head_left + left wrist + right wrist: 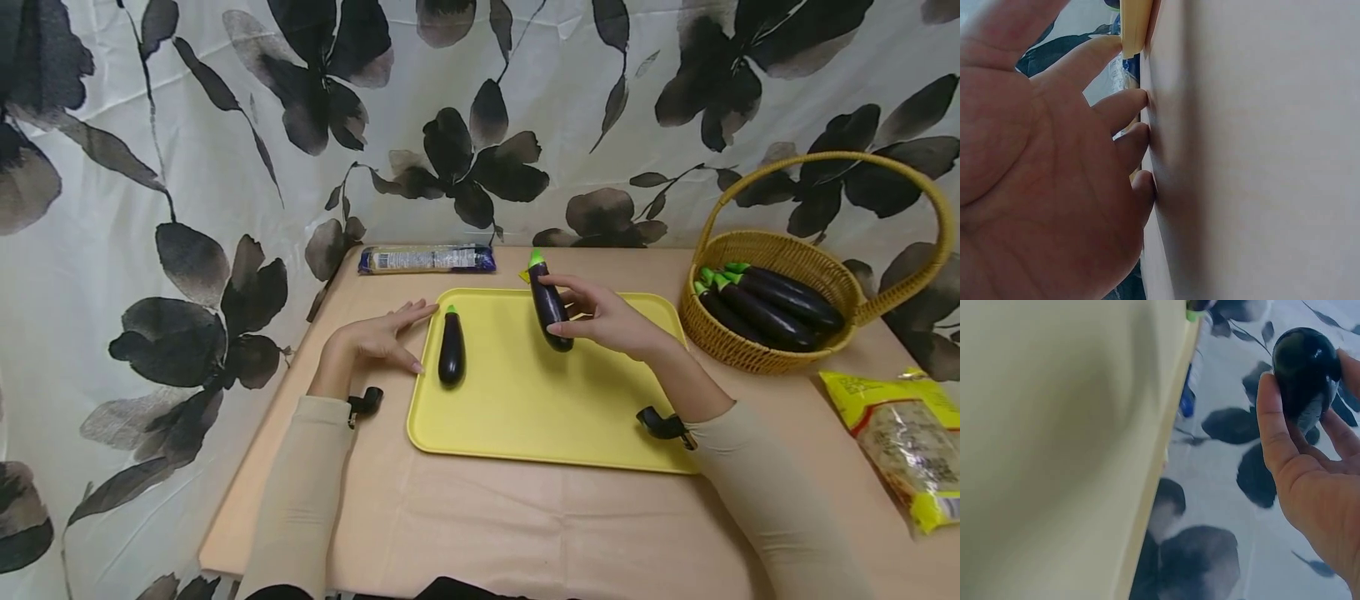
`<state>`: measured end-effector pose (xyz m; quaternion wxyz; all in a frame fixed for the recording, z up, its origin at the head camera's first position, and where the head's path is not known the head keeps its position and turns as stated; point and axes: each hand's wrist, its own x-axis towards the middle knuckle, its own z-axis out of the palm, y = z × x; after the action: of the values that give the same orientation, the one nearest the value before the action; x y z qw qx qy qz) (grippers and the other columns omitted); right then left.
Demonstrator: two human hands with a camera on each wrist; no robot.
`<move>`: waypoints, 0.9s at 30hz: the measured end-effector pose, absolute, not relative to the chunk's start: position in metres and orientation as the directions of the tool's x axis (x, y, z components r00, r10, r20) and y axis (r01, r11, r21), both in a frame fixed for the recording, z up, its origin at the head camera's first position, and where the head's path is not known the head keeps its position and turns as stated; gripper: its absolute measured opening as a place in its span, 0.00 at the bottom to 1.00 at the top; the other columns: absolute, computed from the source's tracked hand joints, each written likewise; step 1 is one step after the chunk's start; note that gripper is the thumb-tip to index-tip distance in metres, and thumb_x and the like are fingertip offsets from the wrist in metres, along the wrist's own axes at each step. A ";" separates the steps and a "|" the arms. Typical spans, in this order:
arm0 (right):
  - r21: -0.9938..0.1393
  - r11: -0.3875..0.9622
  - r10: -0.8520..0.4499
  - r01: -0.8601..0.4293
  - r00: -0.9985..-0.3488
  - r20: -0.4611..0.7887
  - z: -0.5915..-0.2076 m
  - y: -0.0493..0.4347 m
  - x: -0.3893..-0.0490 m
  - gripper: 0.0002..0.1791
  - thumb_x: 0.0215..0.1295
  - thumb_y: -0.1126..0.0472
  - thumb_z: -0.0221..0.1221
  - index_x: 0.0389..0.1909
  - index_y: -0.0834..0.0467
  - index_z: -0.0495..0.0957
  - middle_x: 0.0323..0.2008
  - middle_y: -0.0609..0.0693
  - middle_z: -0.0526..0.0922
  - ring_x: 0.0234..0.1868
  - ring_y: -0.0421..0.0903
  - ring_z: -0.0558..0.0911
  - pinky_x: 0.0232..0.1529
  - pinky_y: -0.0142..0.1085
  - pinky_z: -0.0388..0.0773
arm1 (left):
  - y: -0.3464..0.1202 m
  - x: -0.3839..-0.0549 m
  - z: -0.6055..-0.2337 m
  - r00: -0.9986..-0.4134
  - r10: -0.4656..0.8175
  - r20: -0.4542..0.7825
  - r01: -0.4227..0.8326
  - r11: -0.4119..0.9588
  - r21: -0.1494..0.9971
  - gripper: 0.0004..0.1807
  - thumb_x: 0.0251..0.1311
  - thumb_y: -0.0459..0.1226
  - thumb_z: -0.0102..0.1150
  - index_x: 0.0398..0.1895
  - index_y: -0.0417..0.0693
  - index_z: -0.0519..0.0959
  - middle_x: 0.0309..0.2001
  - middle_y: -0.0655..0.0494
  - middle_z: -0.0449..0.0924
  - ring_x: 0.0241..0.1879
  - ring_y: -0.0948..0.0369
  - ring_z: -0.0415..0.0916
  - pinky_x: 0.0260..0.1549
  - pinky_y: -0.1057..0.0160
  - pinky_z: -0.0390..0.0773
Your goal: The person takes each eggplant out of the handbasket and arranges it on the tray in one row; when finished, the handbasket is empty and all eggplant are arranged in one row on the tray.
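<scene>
My right hand (611, 321) grips a dark purple eggplant (549, 304) between thumb and fingers, its green stem end pointing away from me. In the right wrist view the glossy round end of that eggplant (1307, 372) shows, held above the tray surface. Below it lies a yellow tray (510, 417). A second eggplant (452, 348) rests on the tray's left side, stem toward the back. At the tray's left edge is my left hand (378, 340), its fingers extended and its thumb and a fingertip at the rim. The left wrist view shows this palm (1054, 162) with nothing in it.
A wicker basket (757, 354) with a tall handle holds several eggplants (780, 308) at right. Near it lies a yellow bag (900, 442) with a clear window. Behind the tray lies a blue-and-clear packet (427, 259). A floral curtain (600, 83) hangs behind the table.
</scene>
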<state>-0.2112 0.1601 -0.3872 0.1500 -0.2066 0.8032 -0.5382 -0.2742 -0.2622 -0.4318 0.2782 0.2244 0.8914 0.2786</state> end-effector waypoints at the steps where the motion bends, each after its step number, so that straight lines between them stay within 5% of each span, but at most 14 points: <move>1: -0.928 0.335 -0.502 -0.164 -0.864 -0.029 -0.389 0.156 -0.212 0.41 0.67 0.59 0.70 0.78 0.40 0.64 0.69 0.61 0.73 0.65 0.60 0.77 0.59 0.47 0.80 | -0.262 -0.274 -0.432 -0.745 0.554 -0.372 0.242 0.744 0.623 0.69 0.41 0.56 0.85 0.85 0.72 0.48 0.87 0.58 0.30 0.85 0.51 0.20 0.79 0.35 0.26; 8: -0.918 0.372 -0.559 -0.141 -0.823 -0.100 -0.405 0.134 -0.221 0.40 0.68 0.57 0.70 0.78 0.39 0.64 0.72 0.57 0.68 0.68 0.58 0.74 0.59 0.48 0.80 | -0.263 -0.276 -0.433 -0.743 0.553 -0.378 0.233 0.742 0.628 0.69 0.40 0.56 0.85 0.85 0.74 0.48 0.87 0.60 0.29 0.84 0.52 0.20 0.79 0.35 0.25; 27: -0.897 0.422 -0.601 -0.132 -0.782 -0.168 -0.422 0.087 -0.231 0.40 0.68 0.55 0.69 0.78 0.49 0.65 0.58 0.60 0.79 0.53 0.54 0.84 0.48 0.40 0.80 | -0.262 -0.276 -0.430 -0.742 0.545 -0.390 0.219 0.748 0.627 0.70 0.39 0.57 0.85 0.85 0.71 0.49 0.86 0.59 0.29 0.84 0.53 0.20 0.79 0.36 0.25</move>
<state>-0.2309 0.0871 -0.4223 0.2406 -0.2265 0.8082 -0.4874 -0.2756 -0.2619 -0.4297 0.2877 0.2147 0.8894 0.2829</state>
